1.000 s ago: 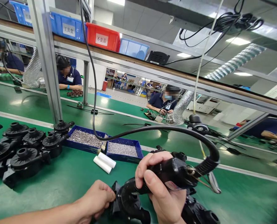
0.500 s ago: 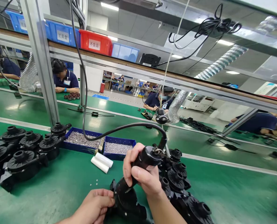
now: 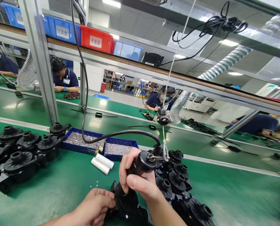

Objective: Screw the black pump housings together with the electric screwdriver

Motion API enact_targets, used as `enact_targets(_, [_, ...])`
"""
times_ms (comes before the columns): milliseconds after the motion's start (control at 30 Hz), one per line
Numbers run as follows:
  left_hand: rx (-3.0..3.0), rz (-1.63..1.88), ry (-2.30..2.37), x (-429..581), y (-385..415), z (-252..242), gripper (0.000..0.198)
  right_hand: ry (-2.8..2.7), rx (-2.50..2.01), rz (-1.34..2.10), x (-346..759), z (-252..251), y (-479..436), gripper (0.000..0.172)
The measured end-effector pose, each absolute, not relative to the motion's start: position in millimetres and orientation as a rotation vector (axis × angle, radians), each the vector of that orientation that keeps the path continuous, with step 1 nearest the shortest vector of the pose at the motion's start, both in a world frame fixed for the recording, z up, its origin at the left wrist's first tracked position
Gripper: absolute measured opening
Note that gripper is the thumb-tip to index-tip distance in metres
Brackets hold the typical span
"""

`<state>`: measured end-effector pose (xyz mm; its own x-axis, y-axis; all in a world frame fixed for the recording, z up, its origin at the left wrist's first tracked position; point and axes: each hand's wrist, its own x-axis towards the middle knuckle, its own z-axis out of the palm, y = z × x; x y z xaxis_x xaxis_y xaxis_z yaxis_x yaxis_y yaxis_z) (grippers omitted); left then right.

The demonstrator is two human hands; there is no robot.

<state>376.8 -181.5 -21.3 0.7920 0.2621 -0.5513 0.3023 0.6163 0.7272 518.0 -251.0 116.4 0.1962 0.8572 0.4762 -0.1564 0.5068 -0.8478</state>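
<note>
My right hand (image 3: 142,185) is wrapped round a black electric screwdriver (image 3: 141,164). The tool leans over a black plastic pump housing (image 3: 132,212) on the green bench; its bit is hidden behind my fingers and the tool body. At the housing's left edge, my left hand (image 3: 95,202) is closed, thumb and fingertips gripping the rim. A thick black cable (image 3: 121,132) runs from the tool's top, where a metal hook (image 3: 165,153) on a hanging cord joins its ring.
More pump housings stand at left (image 3: 19,163) and right (image 3: 177,179). Behind are blue trays of long screws (image 3: 82,139) and small metal parts (image 3: 118,149). White rolls (image 3: 103,163) and tiny washers (image 3: 94,185) lie nearby. A green conveyor (image 3: 121,117) crosses behind; co-workers sit beyond.
My right hand and the screwdriver have shifted slightly left and down, and the hook and ring show more clearly. My left hand stays on the housing. Leads on the conveyor have moved slightly right.
</note>
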Motion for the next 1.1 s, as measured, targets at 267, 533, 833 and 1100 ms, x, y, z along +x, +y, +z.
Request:
enact_targets(267, [0.963,0.032,0.695,383,-183,-36,0.035,-1.070,-0.949,0.591,504,118,-248,0.026])
enact_targets(533, [1.054,0.084,0.642,378,-185,-35,0.030,-1.135,-0.708,0.885,516,106,-252,0.037])
enact_targets(833, [1.187,0.028,0.564,372,-169,-26,0.039,-1.126,-0.588,1.038,526,94,-246,0.044])
enact_targets(1100, [1.458,-0.225,0.352,376,-120,-4,0.054,-1.222,-0.540,1.051,528,97,-250,0.035])
